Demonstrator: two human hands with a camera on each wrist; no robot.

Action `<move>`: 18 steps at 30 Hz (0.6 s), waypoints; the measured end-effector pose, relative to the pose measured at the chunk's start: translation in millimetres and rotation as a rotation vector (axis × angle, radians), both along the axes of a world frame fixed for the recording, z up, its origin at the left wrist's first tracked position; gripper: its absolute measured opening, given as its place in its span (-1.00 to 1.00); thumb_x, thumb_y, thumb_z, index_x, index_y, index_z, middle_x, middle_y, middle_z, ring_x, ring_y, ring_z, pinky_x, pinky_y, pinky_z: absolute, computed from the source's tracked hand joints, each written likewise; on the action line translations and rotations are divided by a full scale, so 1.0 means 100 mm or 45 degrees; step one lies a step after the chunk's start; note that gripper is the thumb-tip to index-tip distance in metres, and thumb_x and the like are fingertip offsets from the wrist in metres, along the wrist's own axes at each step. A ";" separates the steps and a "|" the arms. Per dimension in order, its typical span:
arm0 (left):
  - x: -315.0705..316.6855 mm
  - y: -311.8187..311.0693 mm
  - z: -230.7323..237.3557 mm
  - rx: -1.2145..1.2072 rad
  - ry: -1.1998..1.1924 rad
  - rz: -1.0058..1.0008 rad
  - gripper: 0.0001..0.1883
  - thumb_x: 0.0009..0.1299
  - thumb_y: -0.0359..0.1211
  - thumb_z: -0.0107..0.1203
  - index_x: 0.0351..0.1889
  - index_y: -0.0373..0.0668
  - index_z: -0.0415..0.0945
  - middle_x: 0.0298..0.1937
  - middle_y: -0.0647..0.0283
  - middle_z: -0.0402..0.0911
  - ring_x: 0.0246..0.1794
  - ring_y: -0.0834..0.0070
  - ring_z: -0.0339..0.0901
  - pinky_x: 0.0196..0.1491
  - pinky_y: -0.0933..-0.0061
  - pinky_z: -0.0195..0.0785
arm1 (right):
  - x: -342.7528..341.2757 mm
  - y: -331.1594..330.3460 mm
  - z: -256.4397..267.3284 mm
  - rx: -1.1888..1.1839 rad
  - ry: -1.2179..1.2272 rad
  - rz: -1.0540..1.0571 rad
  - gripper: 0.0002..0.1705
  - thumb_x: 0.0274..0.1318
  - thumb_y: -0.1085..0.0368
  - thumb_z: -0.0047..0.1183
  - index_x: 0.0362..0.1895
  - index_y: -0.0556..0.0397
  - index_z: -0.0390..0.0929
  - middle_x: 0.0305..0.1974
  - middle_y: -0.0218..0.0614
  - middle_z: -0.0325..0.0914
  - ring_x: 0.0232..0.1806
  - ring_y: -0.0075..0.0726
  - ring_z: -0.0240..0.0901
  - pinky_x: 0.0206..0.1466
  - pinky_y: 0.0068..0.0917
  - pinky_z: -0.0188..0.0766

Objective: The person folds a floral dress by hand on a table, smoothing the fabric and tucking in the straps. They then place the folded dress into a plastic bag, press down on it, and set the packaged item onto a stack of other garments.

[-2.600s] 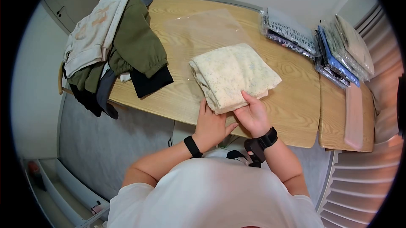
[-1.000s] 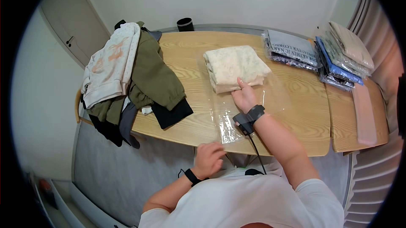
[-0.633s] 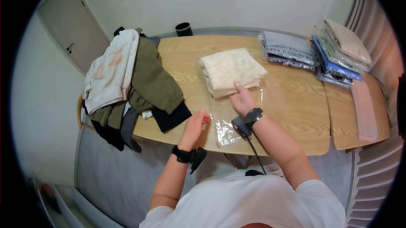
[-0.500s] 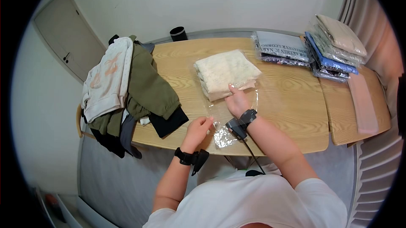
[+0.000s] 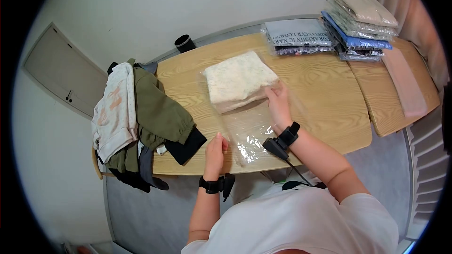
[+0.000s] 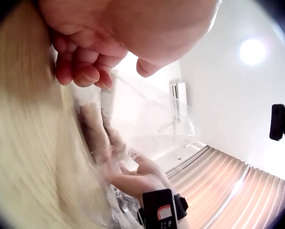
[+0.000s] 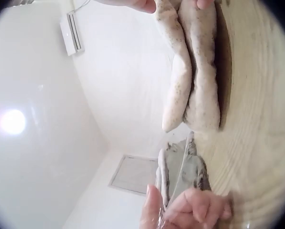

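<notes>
On the table a folded cream garment (image 5: 240, 82) lies within a clear plastic bag (image 5: 249, 143), whose loose end spreads towards the person. The right hand (image 5: 278, 105) grips the garment's near right corner, with film around the wrist. Only some fingertips of that hand show on the folded cloth (image 7: 199, 71) in the right wrist view. Beside the bag's near left part is the left hand (image 5: 215, 156), fingers loosely curled. Its thumb stands apart from the fingers in the left wrist view, where film (image 6: 142, 95) rises close by; no grip on the film is plain.
Piled clothes (image 5: 155, 108) hang over the table's left end. Bagged garments (image 5: 299, 32) and a taller bagged stack (image 5: 360, 23) stand at the back right. A pink strip (image 5: 405, 84) lies on the side table (image 5: 372, 77). Behind the table is a black bin (image 5: 185, 43).
The garment was on top of the bag and now lies inside it. The left hand has come up beside the bag. The right hand has shifted to the garment's right corner. The head view has turned.
</notes>
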State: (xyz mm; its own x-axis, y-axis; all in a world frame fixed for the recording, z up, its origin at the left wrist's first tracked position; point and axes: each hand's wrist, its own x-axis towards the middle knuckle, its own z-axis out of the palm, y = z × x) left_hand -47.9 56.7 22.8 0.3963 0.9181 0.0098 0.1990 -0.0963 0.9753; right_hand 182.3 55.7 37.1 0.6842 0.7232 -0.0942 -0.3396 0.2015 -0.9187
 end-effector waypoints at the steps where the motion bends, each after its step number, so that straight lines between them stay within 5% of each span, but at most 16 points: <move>1: 0.01 -0.01 0.01 0.001 0.002 -0.012 -0.46 0.52 -0.08 -0.33 -0.59 -0.27 0.33 -0.59 0.32 0.33 -0.51 0.56 0.24 -0.36 0.50 0.12 | 0.00 0.03 0.02 0.195 -0.104 -0.164 -0.50 0.19 0.24 -0.02 0.14 0.20 0.22 0.01 -0.18 0.40 -0.01 -0.36 0.35 0.08 -0.46 0.27; 5: 0.03 -0.07 0.13 -0.002 0.017 -0.013 -0.45 0.53 -0.07 -0.37 -0.60 -0.25 0.31 -0.58 0.31 0.32 -0.49 0.54 0.22 -0.33 0.50 0.10 | -0.04 -0.02 0.27 0.291 -0.018 -0.090 -0.48 0.21 0.24 -0.02 0.16 0.24 0.19 0.06 -0.18 0.36 0.05 -0.35 0.30 0.17 -0.45 0.19; 18: -0.02 -0.05 0.09 -0.042 -0.063 -0.087 -0.50 0.53 -0.10 -0.32 -0.54 -0.26 0.34 -0.55 0.32 0.34 -0.47 0.55 0.25 -0.32 0.52 0.14 | 0.13 0.28 0.12 -0.293 -0.181 -0.207 -0.44 0.18 0.02 -0.01 0.03 0.27 0.35 -0.10 -0.02 0.50 -0.04 -0.14 0.43 0.03 -0.34 0.31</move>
State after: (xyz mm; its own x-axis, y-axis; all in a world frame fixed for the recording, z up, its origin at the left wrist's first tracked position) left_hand -50.2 51.2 32.1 0.4575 0.8892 0.0010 0.1442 -0.0753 0.9867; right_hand 195.8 83.6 49.3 0.8070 0.5743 -0.1378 -0.1848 0.0240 -0.9825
